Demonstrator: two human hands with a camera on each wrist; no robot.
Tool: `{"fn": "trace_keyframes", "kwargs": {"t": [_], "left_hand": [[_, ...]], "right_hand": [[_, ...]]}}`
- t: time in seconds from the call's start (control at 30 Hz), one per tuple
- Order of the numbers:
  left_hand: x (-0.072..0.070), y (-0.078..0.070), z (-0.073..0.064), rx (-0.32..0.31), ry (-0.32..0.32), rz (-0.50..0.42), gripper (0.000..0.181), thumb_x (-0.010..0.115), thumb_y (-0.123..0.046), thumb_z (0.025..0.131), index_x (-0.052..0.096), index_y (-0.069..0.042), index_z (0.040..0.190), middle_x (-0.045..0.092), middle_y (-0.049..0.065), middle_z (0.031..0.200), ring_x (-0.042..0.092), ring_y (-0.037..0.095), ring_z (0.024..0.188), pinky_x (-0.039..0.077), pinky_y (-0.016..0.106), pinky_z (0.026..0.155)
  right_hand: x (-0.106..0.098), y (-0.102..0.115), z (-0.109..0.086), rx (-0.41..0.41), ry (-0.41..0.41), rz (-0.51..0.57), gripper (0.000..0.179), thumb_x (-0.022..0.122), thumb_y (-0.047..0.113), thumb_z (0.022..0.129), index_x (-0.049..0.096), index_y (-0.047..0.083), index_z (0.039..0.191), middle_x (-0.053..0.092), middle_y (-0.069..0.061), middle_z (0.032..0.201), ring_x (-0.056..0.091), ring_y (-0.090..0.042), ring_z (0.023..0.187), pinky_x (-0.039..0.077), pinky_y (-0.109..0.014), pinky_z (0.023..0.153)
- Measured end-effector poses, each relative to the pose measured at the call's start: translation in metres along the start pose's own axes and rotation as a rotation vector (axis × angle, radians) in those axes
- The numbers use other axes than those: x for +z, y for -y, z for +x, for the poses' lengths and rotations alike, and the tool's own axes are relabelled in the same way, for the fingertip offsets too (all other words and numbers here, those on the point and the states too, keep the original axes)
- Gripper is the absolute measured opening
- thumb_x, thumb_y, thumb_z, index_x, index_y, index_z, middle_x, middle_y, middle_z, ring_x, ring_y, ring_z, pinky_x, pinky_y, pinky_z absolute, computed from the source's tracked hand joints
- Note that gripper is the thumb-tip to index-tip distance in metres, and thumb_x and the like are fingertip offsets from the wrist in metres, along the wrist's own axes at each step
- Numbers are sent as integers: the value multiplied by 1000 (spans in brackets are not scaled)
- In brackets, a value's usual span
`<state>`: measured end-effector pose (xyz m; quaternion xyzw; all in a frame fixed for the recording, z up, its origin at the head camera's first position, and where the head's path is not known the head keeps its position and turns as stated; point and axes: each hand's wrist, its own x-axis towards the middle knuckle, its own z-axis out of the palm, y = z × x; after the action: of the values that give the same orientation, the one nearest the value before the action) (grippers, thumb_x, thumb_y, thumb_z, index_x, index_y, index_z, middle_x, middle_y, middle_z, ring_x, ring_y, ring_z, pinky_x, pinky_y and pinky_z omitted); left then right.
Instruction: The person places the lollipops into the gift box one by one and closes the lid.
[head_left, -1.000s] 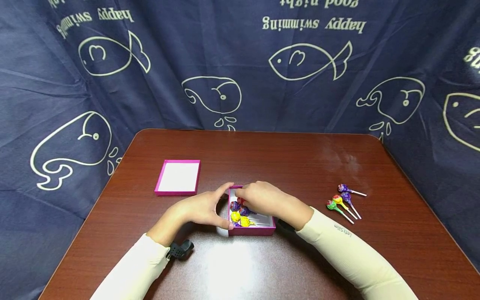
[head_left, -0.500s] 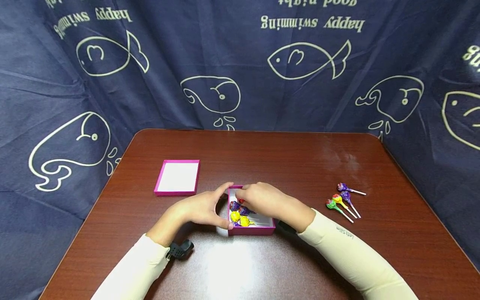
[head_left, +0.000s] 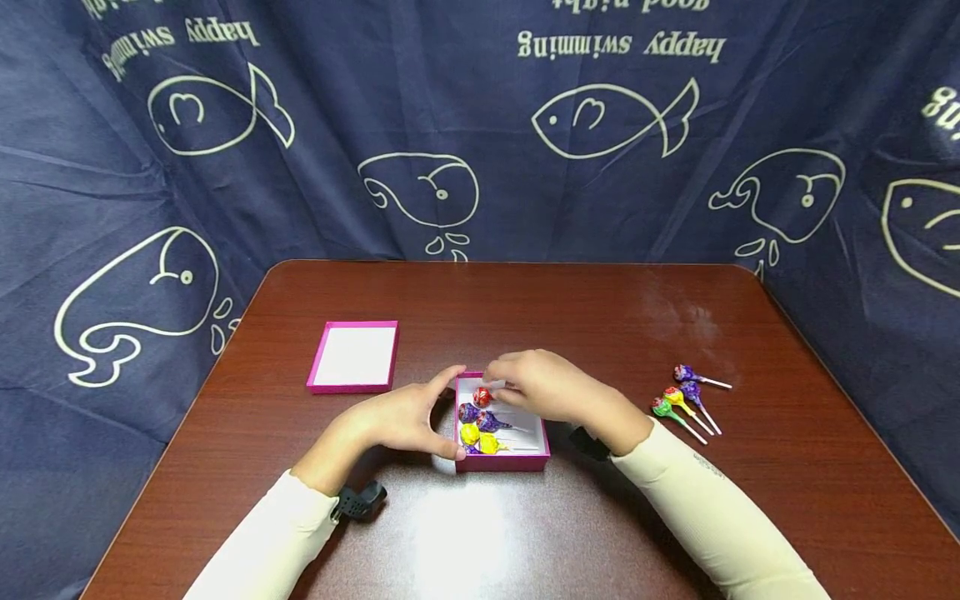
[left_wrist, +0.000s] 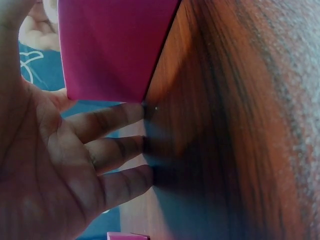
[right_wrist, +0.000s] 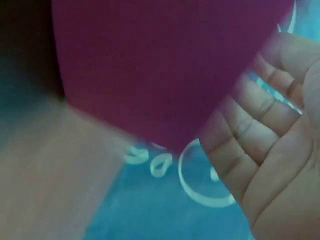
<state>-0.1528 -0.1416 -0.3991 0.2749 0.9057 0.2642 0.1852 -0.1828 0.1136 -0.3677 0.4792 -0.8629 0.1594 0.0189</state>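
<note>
Curtain (head_left: 502, 212): blue, fish-printed.
Left hand (head_left: 401, 417): fingers spread, touching pink box (head_left: 502, 463).
Right hand (head_left: 546, 385): fingers parted near red lollipop (head_left: 482, 397).

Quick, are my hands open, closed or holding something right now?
Left hand: open, spread against the pink box.
Right hand: open, loosely curved over the box beside the red lollipop.

Before you, the reddish-brown wood-grain table (head_left: 600, 317) bears a shallow square pink white-lined lid (head_left: 354, 353) at left, an open pink cardboard box (head_left: 502, 463) centrally, and four bright-wrapped, white-sticked lollipops (head_left: 677, 399) at right.
</note>
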Motion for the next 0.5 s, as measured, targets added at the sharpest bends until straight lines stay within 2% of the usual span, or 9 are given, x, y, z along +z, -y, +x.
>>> {"fn": "trace_keyframes", "kwargs": {"t": [0.1,0.2,0.5], "left_hand": [[0,-1,0,-3,-2,-2,119,82,-62,68,18,-18,158,56,15,137,56,21,121,39,39,106],[-2,-2,-1,-13,-5,-3,119,82,-62,67,18,-18,158,54,15,140,55,21,122,39,39,107],[-1,-1,-2,-16,-1,-14,120,82,-63,67,18,-18,158,54,14,140,56,19,119,40,39,105]], "right_hand": [[-16,-13,-11,45,-78,27,12,71,10,91,72,8,103,71,-2,98,64,-13,86,53,-36,79],[-31,-28,-24,105,-135,35,13,70,10,91,71,6,104,71,-5,99,65,-15,87,53,-39,79],[-54,-73,-72,253,-215,40,14,70,5,90,70,4,104,71,-10,101,66,-26,91,50,-45,81]]}}
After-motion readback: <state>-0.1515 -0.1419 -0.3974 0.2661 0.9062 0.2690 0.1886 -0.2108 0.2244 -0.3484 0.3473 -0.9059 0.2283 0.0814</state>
